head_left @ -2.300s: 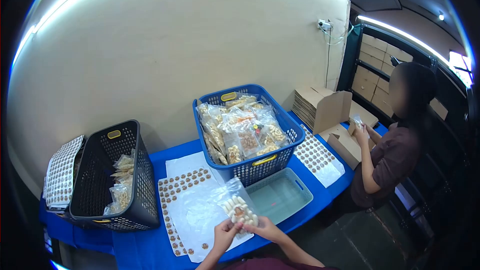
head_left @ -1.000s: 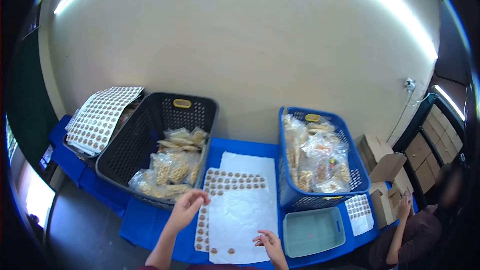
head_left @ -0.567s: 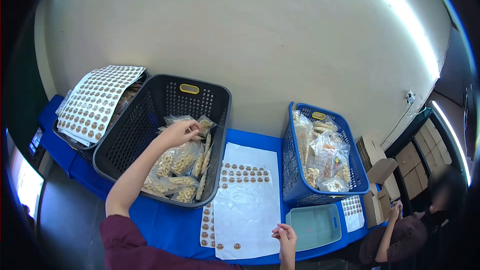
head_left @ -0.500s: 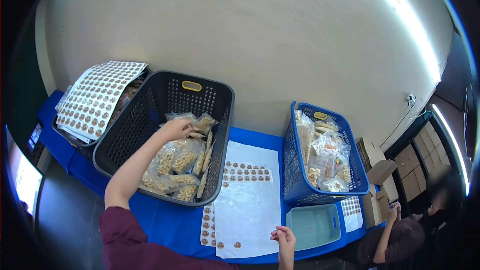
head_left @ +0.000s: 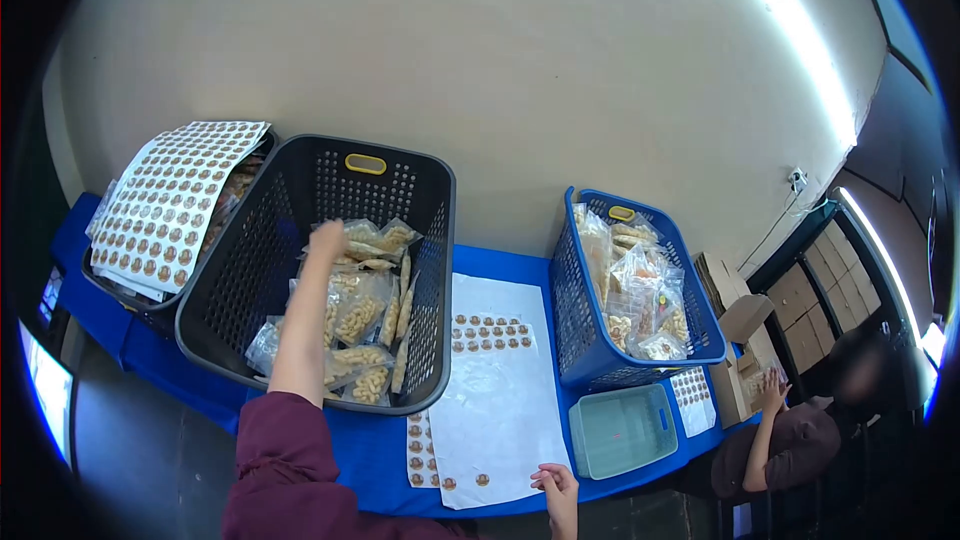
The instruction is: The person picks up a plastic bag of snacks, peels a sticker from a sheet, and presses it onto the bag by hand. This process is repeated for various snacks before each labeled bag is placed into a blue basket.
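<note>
My left hand (head_left: 328, 238) reaches down into the large black basket (head_left: 235, 270), at the far side of a pile of clear packets (head_left: 360, 318) filled with pale, curled snack pieces. Its fingers are hidden behind the back of the hand. Low in the view, my right hand (head_left: 557, 485) hovers at the edge of a white sticker sheet (head_left: 495, 420), thumb and fingertips drawn together; anything pinched there is too small to name. That sheet is mostly bare, with rows of round brown stickers (head_left: 490, 332) near its top. Another sticker sheet (head_left: 420, 450) pokes out underneath.
Right of the sheets stand a blue basket (head_left: 580, 325) of filled packets and a pale green tray (head_left: 625, 430). Full sticker sheets (head_left: 175, 205) cover another basket at the left. Cardboard boxes (head_left: 735, 320) and a co-worker (head_left: 790, 445) are at the right. Blue cloth (head_left: 500, 262) covers the table.
My left hand has shifted left and deeper over the packets, its arm now more upright. My right hand stays near the sheet's corner. The whole view has moved slightly.
</note>
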Demonstrator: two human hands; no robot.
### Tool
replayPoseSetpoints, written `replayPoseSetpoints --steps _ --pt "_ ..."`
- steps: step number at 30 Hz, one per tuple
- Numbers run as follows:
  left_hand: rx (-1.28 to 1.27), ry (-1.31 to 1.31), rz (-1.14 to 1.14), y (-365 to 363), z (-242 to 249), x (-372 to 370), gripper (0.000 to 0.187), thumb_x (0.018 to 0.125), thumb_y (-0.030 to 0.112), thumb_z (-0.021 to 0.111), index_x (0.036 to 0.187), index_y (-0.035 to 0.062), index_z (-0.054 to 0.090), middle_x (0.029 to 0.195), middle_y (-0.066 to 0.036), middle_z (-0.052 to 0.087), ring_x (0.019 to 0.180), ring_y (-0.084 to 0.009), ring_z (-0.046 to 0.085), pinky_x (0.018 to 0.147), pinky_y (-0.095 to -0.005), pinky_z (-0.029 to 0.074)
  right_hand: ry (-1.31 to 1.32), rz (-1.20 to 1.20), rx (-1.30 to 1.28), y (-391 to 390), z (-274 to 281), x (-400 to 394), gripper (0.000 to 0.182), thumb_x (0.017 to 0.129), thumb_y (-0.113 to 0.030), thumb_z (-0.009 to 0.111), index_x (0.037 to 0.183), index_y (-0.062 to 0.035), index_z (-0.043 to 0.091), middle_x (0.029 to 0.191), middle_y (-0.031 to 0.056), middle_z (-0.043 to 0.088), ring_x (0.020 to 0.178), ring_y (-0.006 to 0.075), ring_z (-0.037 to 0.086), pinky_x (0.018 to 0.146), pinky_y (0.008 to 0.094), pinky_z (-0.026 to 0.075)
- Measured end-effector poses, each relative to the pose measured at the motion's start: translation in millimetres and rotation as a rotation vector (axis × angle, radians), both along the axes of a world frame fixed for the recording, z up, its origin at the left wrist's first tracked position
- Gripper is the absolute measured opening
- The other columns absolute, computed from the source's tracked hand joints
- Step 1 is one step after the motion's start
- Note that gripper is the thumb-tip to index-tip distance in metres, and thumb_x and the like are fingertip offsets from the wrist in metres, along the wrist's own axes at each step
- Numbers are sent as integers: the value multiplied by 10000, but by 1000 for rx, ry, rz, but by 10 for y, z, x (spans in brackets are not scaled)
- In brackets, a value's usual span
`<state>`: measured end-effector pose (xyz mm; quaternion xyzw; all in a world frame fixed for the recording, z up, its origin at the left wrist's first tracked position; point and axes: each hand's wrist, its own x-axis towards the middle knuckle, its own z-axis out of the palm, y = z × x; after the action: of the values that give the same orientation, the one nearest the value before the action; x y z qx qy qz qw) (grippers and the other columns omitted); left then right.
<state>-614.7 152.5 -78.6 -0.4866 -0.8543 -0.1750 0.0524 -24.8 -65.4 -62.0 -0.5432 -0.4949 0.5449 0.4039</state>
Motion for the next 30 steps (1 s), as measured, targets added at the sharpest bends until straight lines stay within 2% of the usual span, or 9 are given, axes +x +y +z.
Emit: replayPoseSetpoints --steps 2,8,14,18,21,23,25,26,30 --pt "-60 46 -164 -72 -40 277 244 724 179 557 924 40 568 1062 -134 554 1034 -295 514 815 -429 452 10 -3 4 -59 -147 7 155 831 -41 500 961 34 538 796 99 612 671 128 567 635 229 442" --pt "-364 246 -125 -40 -396 148 353 738 203 569 1081 118 573 1343 -49 313 1250 -235 242 995 -509 233 -79 -23 7 -283 -353 415 197 843 -81 519 1016 14 536 827 95 607 712 143 572 661 253 464" --pt "-673 217 13 55 -495 280 381 812 258 498 1176 153 525 1346 0 326 1282 -230 187 1020 -507 151 -114 -156 36 -418 -471 697 186 854 -89 514 1010 8 538 808 62 590 705 129 560 642 234 457" --pt "-474 407 25 46 -772 292 346 810 257 483 1134 163 558 1242 11 416 1171 -197 323 1024 -538 90 -57 -156 8 -430 -398 585 205 853 -89 515 1033 8 529 815 64 590 708 131 557 647 238 458" --pt "-384 419 -98 -166 -162 488 346 748 241 543 1071 123 582 1149 -3 455 1117 -186 371 1023 -554 76 -97 -65 21 -374 -496 545 260 853 -110 526 1084 9 509 836 58 592 727 126 560 663 239 462" --pt "-167 406 -162 -125 175 473 346 678 199 597 1004 84 575 1085 -19 467 1079 -185 408 998 -591 141 -109 -78 9 -298 -411 430 207 837 -80 523 1009 35 529 811 93 606 706 135 575 646 234 463" --pt "165 487 -227 90 240 254 331 621 158 634 925 56 551 1051 -48 472 967 -202 492 916 -536 330 -131 -77 -8 -223 -342 360 190 822 -74 530 970 44 542 793 107 614 686 137 584 626 237 468" --pt "167 395 -278 221 378 132 289 633 122 628 893 47 525 956 -86 484 823 -235 545 766 -423 452 -149 -69 6 -199 -302 336 187 823 -77 532 968 40 543 790 107 615 678 134 584 628 234 466" --pt "534 -13 -556 -284 1481 626 145 664 35 579 785 9 504 776 -122 488 702 -260 536 629 -312 439 -155 -14 48 -75 -301 201 187 826 -86 538 970 32 543 791 107 616 678 127 581 639 232 460"
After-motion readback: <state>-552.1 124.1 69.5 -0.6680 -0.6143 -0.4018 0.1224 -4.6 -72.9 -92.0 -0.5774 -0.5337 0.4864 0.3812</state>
